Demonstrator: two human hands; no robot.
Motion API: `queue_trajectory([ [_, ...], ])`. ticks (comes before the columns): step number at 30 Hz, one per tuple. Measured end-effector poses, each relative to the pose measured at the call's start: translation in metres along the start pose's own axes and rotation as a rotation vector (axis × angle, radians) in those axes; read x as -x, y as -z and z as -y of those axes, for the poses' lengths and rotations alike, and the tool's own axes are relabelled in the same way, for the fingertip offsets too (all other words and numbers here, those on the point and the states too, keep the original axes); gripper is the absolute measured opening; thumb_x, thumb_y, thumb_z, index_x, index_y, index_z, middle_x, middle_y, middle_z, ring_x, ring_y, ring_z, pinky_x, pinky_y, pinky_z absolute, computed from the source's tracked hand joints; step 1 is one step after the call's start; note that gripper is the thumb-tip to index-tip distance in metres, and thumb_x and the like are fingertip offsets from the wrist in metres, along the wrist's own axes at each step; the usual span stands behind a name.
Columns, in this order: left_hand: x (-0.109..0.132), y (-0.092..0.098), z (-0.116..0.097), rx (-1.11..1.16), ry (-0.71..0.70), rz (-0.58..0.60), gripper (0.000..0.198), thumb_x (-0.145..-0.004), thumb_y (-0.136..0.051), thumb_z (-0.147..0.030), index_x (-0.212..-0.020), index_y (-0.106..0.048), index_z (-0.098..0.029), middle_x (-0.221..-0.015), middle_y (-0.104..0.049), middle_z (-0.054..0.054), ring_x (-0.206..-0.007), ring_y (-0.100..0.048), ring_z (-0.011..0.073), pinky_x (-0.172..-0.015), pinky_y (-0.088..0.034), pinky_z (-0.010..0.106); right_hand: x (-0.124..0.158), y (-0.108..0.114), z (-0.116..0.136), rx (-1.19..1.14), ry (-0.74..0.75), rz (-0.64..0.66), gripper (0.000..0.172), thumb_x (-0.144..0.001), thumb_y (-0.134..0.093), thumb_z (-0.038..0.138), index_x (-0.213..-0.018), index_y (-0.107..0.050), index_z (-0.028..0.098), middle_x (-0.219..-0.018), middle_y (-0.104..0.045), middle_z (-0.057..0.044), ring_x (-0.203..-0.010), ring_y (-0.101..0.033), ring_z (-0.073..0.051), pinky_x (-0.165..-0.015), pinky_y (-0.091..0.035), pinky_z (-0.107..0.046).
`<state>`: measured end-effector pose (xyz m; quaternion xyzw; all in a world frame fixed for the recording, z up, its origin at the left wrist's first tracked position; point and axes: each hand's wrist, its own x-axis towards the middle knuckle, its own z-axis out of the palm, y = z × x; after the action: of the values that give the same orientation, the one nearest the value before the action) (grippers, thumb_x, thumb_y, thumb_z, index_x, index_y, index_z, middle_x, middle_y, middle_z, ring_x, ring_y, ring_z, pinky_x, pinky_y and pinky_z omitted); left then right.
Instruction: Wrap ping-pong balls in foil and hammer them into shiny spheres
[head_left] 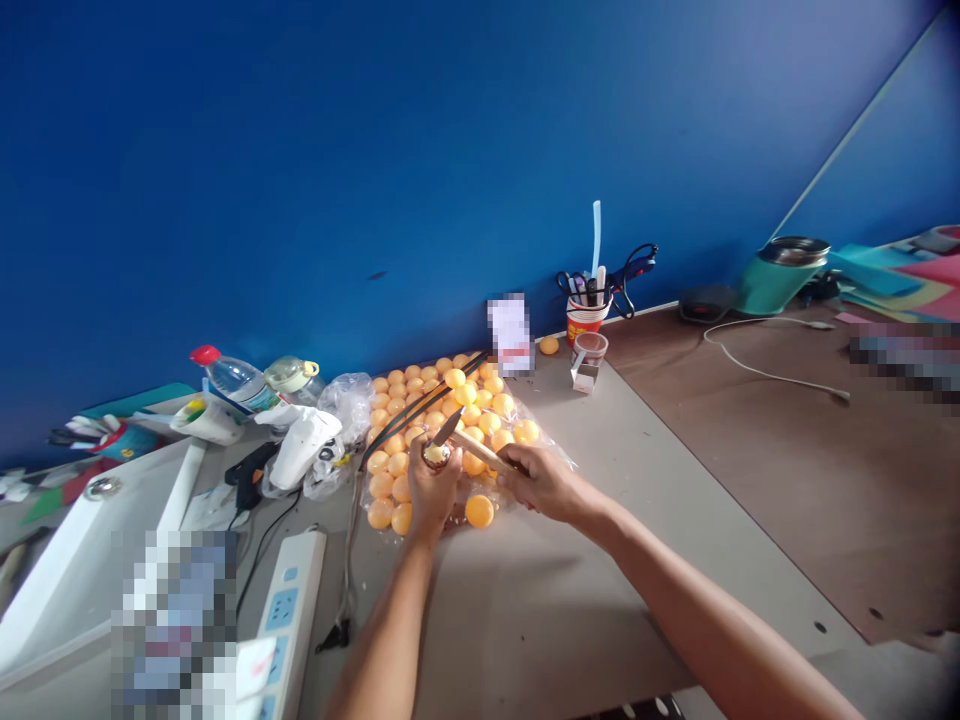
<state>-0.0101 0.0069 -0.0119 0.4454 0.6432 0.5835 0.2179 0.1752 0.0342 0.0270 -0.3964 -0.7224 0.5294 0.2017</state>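
My right hand [536,482] is closed round the wooden handle of a small hammer [484,452]. Its dark, pointed head lies across the handle's far end, just above my left hand [433,490]. The fingers of that hand curl round a small roundish piece [436,455] with a cream middle and a brownish rim; its kind is unclear. Beneath and behind both hands, many orange balls [395,405] lie in rows in a clear plastic bag. One loose orange ball [480,511] sits in front, between my wrists.
To the left are a power strip [294,600], a white tray [97,570], a plastic bottle [236,380] and a black glue gun [251,475]. Behind stand a red paper cup of pens [586,322] and a small clear jar [589,350]. A white cable [765,365] lies right.
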Motion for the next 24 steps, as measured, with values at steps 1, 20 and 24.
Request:
queue_trajectory([
  [1,0.0002,0.0001,0.0005,-0.028,0.011,-0.009,0.019,-0.073,-0.063,-0.025,-0.087,-0.051,-0.021,-0.075,-0.058,-0.002,-0.064,-0.056,0.0131,-0.063,-0.049,0.026,0.0002,-0.0001,0.0004,-0.004,0.02,-0.002,0.013,-0.08,-0.052,0.025,-0.072,-0.042,0.021,-0.056,-0.048,0.007,-0.049,-0.044,-0.008,-0.045,-0.03,-0.019],
  [20,0.0,-0.0007,-0.0014,-0.068,0.009,-0.081,0.02,-0.068,-0.066,-0.024,-0.083,-0.053,-0.021,-0.075,-0.059,-0.002,-0.064,-0.056,0.0129,-0.061,-0.049,0.025,0.0016,-0.0002,0.001,0.005,0.052,0.014,0.015,-0.081,-0.051,0.025,-0.072,-0.039,0.022,-0.061,-0.046,0.007,-0.053,-0.042,-0.008,-0.049,-0.031,-0.02],
  [24,-0.0007,-0.0011,-0.0012,-0.051,0.014,-0.067,0.019,-0.068,-0.065,-0.022,-0.084,-0.053,-0.021,-0.073,-0.058,-0.003,-0.062,-0.054,0.0123,-0.058,-0.047,0.025,0.0025,0.0005,0.0033,0.032,0.054,0.022,0.014,-0.081,-0.05,0.023,-0.072,-0.039,0.021,-0.06,-0.046,0.007,-0.053,-0.042,-0.008,-0.05,-0.031,-0.02],
])
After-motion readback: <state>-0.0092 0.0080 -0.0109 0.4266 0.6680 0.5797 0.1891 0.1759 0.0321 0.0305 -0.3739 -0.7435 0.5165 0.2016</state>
